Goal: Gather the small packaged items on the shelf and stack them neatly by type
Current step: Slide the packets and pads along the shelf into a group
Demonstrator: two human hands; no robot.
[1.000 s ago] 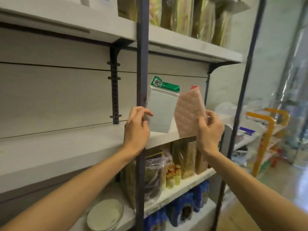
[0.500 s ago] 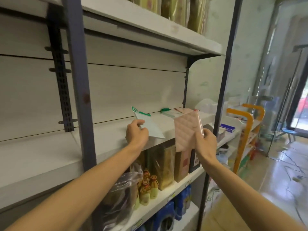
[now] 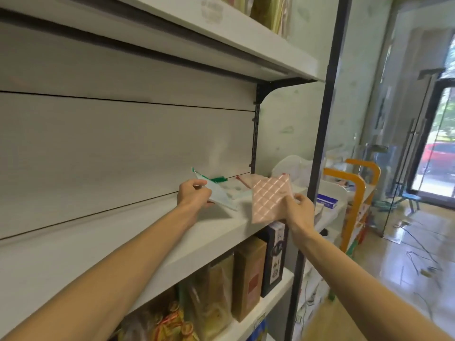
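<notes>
Shelf (image 3: pixel 147 232): white laminate board, smooth, shop unit.
Left hand (image 3: pixel 193 196): fingers pinching green-topped flat packet (image 3: pixel 221 196), tilted low over shelf.
Right hand (image 3: pixel 299 211): fingers gripping pink quilted packet (image 3: pixel 268 200) at shelf's front edge.
Risk: slick film may slide, mixing the types.

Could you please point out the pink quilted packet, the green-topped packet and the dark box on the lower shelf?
pink quilted packet (image 3: pixel 270 200), head view, middle of its face.
green-topped packet (image 3: pixel 219 196), head view, pale face beside the fingers.
dark box (image 3: pixel 275 257), head view, its front panel.
</notes>
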